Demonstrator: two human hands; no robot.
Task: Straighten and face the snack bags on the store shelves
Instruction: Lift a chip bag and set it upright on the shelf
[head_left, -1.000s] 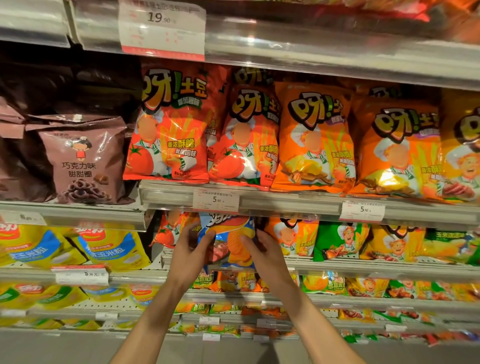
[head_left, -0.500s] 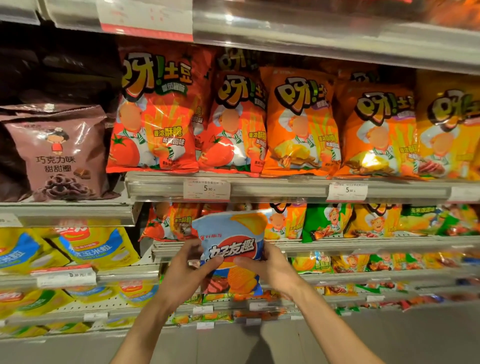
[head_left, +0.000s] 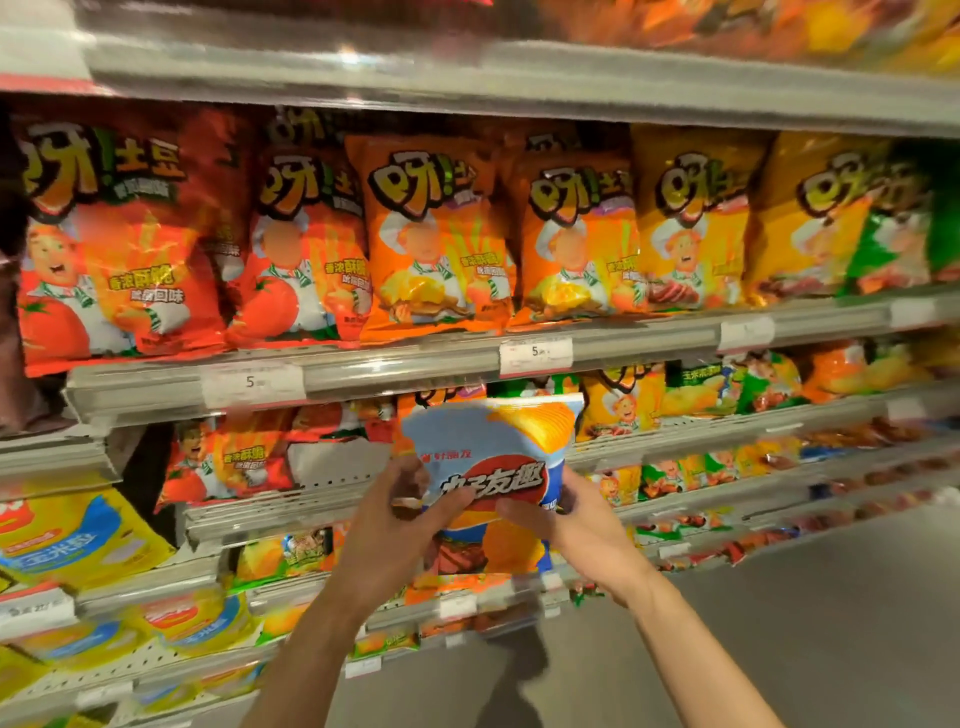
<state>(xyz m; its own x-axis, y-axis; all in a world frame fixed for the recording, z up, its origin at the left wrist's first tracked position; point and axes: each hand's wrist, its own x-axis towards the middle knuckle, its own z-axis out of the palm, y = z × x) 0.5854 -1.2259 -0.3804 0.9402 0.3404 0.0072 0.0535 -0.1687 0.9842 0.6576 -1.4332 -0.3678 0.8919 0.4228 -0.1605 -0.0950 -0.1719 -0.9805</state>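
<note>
Both hands hold 1 blue bag (head_left: 493, 467) upright, front outward, in front of the 2nd shelf (head_left: 291, 512). The left hand (head_left: 389, 535) grips the bag's left edge: thumb curled across the front below the red logo, fingers behind and out of view. The right hand (head_left: 576, 525) grips the right edge the same way, thumb on the front, fingers hidden behind the bag. The bag's top edge stands just under the upper shelf rail (head_left: 415, 364); its lower part covers the rails beneath.

Against the picture from 0.5 s ago, the bag sits further right and slightly higher, and the view has swung right, so the brown bags once at far left are nearly out of frame. Against 1.0 s ago, the bag has been lifted out of the 2nd shelf and its top is now fully exposed. Both grips are unchanged in kind.

Upper shelf: a row of standing bags, red bags (head_left: 119, 249) at left, orange bags (head_left: 431, 244) in the middle, yellow bags (head_left: 691, 223) further right, a green bag (head_left: 893, 244) at far right, all facing front. 2 price tags (head_left: 535, 356) on the rail read 5; the remainder is blurred. 2nd shelf: a small red bag (head_left: 223, 462) at left, a bare gap beside it, then yellow and green bags to the right of the hands. Lower left shelf: corn bags (head_left: 67, 535) in yellow and blue, leaning back.
</note>
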